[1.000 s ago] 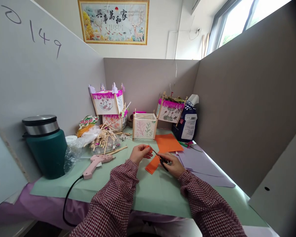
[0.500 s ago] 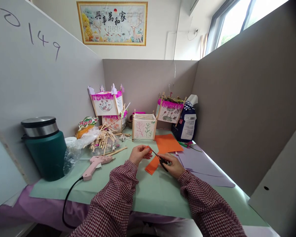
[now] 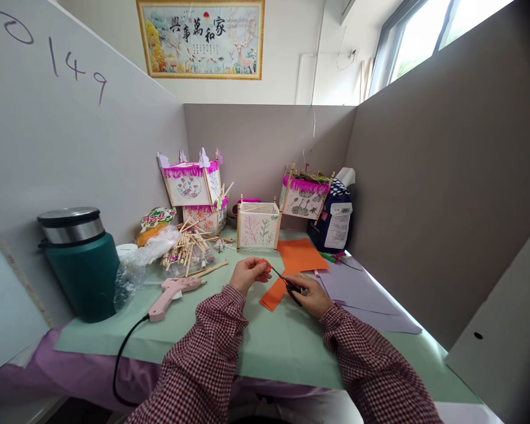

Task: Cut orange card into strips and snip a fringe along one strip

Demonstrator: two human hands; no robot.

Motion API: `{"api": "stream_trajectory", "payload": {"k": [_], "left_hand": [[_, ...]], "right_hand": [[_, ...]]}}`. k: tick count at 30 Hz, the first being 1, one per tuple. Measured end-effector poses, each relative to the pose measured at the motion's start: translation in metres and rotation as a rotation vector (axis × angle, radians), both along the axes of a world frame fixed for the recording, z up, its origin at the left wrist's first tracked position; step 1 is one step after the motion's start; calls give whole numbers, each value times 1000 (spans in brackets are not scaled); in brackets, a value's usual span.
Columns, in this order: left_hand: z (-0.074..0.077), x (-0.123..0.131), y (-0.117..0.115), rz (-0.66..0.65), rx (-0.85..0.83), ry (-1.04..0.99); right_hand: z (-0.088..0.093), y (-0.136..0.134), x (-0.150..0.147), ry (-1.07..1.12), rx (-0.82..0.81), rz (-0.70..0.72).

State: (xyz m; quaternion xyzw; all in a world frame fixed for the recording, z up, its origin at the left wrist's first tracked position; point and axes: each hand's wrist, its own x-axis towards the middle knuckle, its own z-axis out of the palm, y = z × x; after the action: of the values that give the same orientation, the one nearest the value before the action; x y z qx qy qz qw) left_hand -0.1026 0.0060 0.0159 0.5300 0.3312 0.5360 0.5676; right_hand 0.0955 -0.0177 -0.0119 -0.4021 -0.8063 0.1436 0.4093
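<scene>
My left hand (image 3: 249, 275) pinches a small piece of orange paper (image 3: 265, 264) between thumb and fingers. Dark-handled scissors (image 3: 292, 288) are gripped in my right hand (image 3: 311, 294), their blades pointing left at the paper in my left hand. How far the blades are apart is too small to tell. On the table under the scissors lies an orange paper strip (image 3: 272, 296). Just behind my hands is a larger orange sheet (image 3: 302, 255). Purple paper sheets (image 3: 357, 288) lie to the right of my right hand.
A pink glue gun (image 3: 172, 294) with a black cord lies left, near a green tumbler (image 3: 82, 271). Behind are a pile of wooden sticks (image 3: 188, 247), a plain-topped paper lantern (image 3: 258, 227), pink-fringed lanterns (image 3: 188, 187) and a dark blue bag (image 3: 333, 227). Grey partitions (image 3: 269, 135) enclose the table.
Both hands stay in nearly the same place, with the scissors still at the orange paper. The view has shifted very slightly.
</scene>
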Motion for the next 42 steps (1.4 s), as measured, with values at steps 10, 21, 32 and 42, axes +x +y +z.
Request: {"api": "stream_trajectory", "payload": {"k": [10, 21, 32, 42], "left_hand": [[1, 0, 0, 9, -12, 5], [3, 0, -2, 15, -22, 1], [-1, 0, 1, 13, -16, -50], [-3, -1, 2, 13, 2, -53]], "right_hand": [[-5, 3, 2, 12, 5, 19], [-7, 5, 3, 22, 12, 19], [-6, 4, 3, 19, 22, 10], [-8, 7, 4, 17, 23, -5]]}}
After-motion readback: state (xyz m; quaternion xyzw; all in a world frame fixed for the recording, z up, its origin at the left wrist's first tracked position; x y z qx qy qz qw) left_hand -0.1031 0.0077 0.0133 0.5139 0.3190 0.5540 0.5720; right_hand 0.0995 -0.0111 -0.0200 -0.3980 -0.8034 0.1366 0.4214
